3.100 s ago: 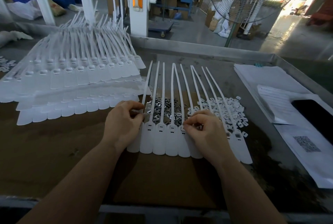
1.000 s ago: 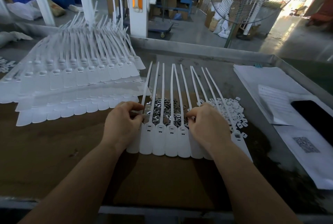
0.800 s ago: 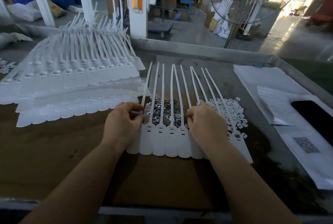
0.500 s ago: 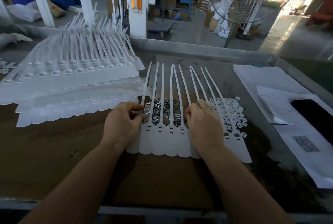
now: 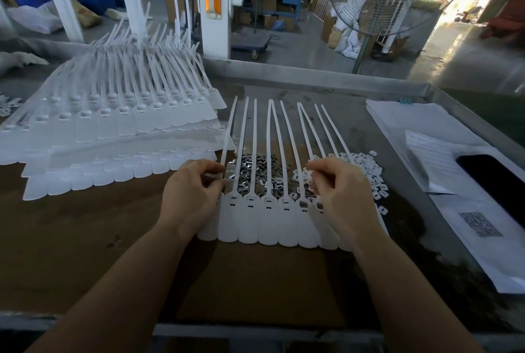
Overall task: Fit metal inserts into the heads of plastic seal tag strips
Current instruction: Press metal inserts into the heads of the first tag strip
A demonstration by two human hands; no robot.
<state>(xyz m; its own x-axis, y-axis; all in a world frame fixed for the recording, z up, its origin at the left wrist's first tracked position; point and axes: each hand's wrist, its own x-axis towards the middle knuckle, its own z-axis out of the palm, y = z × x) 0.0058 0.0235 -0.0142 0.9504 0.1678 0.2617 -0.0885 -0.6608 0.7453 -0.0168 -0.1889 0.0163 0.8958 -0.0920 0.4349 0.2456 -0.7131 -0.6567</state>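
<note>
Left hand (image 5: 191, 193) pinches the strip row (image 5: 268, 219) at nine o'clock; right hand (image 5: 342, 196) hovers at three, fingers curled, grasp unclear.

A joined row of white plastic seal tag strips (image 5: 268, 219) lies flat on the counter, rounded tag ends toward the person, thin tails fanning away. The heads on the left show dark slots; two heads near the right show open square sockets. Beyond the heads, under the tails, lies a loose heap of small shiny metal inserts (image 5: 257, 172), with a heap of small white plastic caps (image 5: 366, 172) just beside it on the right
</note>
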